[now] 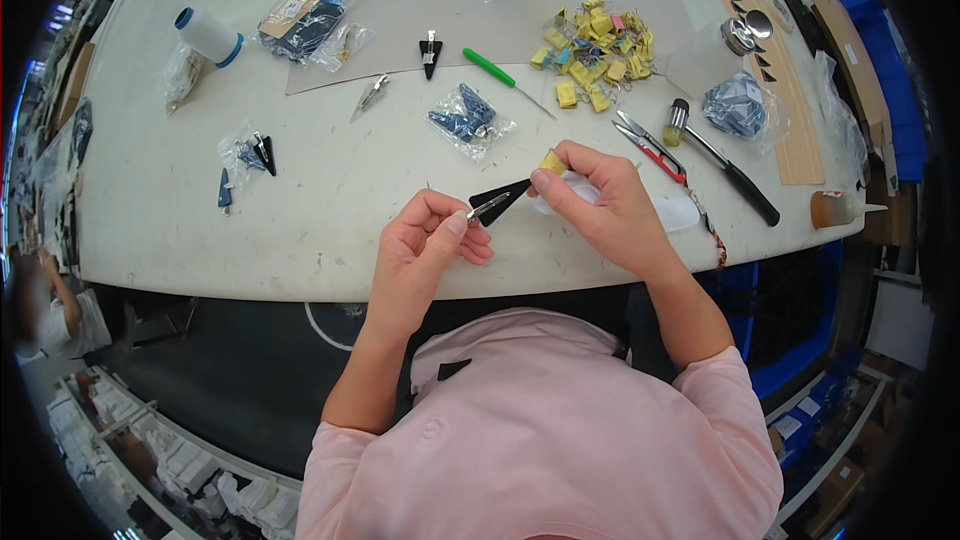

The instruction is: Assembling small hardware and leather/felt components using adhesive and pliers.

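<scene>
Over the near part of the table, my left hand (415, 250) pinches a silver metal hair clip (487, 207) that lies along a black triangular fabric piece (492, 217). The triangle's narrow end points toward my right hand (605, 202), whose thumb and fingers are closed on a yellow binder clip (550, 162) at that tip. I cannot tell whether the binder clip bites the fabric. Beneath the right hand is some white material (570, 192), partly hidden.
A heap of yellow binder clips (605, 50) lies beyond my right hand. Red-handled snips (655, 152), a hammer (735, 175) and an amber glue bottle (835, 208) are on the right. Farther off are a green-handled awl (490, 68), bagged blue pieces (465, 118) and a finished-looking black clip (430, 55).
</scene>
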Motion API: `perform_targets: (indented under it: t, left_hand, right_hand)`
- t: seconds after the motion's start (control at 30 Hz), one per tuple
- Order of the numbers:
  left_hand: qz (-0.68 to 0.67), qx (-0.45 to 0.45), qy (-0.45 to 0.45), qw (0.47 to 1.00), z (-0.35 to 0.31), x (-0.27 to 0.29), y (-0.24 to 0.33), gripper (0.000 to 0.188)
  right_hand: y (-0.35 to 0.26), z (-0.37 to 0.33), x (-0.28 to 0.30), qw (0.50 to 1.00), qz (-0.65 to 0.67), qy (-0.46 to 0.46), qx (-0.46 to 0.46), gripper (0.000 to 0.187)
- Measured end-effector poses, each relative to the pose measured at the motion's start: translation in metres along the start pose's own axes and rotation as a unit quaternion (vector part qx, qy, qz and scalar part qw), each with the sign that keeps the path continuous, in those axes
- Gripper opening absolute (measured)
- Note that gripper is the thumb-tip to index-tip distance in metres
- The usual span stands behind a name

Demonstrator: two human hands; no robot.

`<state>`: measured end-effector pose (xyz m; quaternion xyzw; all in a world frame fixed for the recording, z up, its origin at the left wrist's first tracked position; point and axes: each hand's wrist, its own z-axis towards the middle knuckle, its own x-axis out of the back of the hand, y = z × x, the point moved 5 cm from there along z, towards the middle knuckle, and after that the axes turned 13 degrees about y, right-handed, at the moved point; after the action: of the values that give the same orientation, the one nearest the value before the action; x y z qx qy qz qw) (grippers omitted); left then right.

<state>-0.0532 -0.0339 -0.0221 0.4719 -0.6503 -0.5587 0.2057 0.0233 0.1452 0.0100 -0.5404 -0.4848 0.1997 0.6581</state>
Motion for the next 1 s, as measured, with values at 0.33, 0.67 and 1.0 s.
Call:
perform_targets:
  t: [0.33,0.67,1.0]
  left_hand:
    - [-0.009,0.022,0.021,0.999,-0.001,-0.002,-0.002,0.02]
    - [-0.041,0.03,0.038,0.998,0.001,-0.009,-0.002,0.024]
    - [-0.024,-0.019,0.034,0.999,0.001,-0.008,0.002,0.022]
  right_hand:
    - [-0.003,-0.004,-0.008,0.998,0.038,0.006,0.058,0.029]
    - [-0.001,-0.006,-0.009,0.997,0.077,-0.015,0.015,0.03]
    - [0.003,-0.005,-0.011,0.997,0.078,-0.013,0.007,0.028]
